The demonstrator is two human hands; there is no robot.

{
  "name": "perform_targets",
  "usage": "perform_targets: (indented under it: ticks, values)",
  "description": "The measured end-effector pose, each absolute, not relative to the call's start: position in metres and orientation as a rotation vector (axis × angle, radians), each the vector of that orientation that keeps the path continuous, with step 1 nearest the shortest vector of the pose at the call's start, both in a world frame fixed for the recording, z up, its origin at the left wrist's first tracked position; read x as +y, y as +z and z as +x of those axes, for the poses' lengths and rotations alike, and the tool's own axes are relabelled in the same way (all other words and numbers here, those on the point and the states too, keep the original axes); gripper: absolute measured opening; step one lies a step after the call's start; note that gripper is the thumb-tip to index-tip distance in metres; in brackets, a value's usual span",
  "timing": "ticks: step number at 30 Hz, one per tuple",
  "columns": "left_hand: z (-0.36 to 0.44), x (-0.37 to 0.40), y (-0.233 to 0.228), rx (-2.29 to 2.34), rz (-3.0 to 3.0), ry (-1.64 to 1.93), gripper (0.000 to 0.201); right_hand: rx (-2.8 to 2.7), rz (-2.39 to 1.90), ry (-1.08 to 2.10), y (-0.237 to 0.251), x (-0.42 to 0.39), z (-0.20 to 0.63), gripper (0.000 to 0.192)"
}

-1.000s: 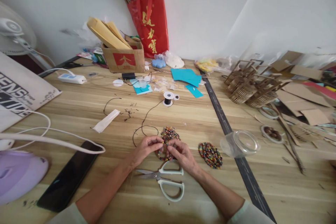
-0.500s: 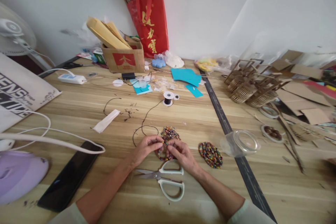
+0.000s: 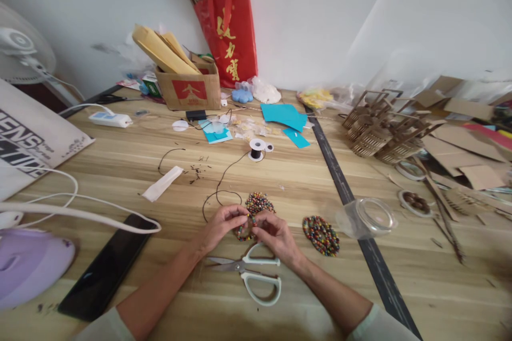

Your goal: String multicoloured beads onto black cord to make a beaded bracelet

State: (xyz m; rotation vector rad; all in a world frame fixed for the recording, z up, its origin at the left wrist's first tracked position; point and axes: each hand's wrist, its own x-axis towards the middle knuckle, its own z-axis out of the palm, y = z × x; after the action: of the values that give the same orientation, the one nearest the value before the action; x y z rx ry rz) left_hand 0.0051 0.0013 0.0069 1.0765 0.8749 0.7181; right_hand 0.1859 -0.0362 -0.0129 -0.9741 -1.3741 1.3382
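Note:
My left hand (image 3: 219, 228) and my right hand (image 3: 276, 234) meet at the middle of the wooden table (image 3: 120, 170), both pinching a loop of coloured beads (image 3: 245, 233) between the fingertips. Just behind them lies a round patch of mixed beads (image 3: 259, 203). A thin black cord (image 3: 218, 192) curls from the hands back to a small white spool (image 3: 256, 149). White-handled scissors (image 3: 250, 272) lie shut on the table right below my hands.
A second round bead patch (image 3: 321, 235) and a tipped clear plastic jar (image 3: 366, 218) sit to the right. A black phone (image 3: 104, 269), white cable and purple device are at left. Cardboard boxes, a red bag, teal paper and wooden cut-outs crowd the back and right.
My right hand has shifted slightly left toward my left hand, closing the bead loop between them. Nothing else has moved.

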Motion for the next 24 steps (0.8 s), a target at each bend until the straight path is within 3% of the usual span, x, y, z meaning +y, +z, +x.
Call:
perform_targets:
  ticks: [8,16,24]
  values:
    - [0.005,0.000,0.004,0.830,1.054,0.745,0.036,-1.430,-1.096,1.142,-0.007,-0.035,0.190,0.027]
    - [0.004,0.001,0.000,0.806,1.127,0.726,0.038,-1.212,-1.113,1.404,-0.005,-0.034,0.191,0.034]
    - [0.008,0.000,0.007,0.833,1.186,0.601,0.033,-1.132,-1.048,1.458,-0.003,-0.031,0.192,0.035]
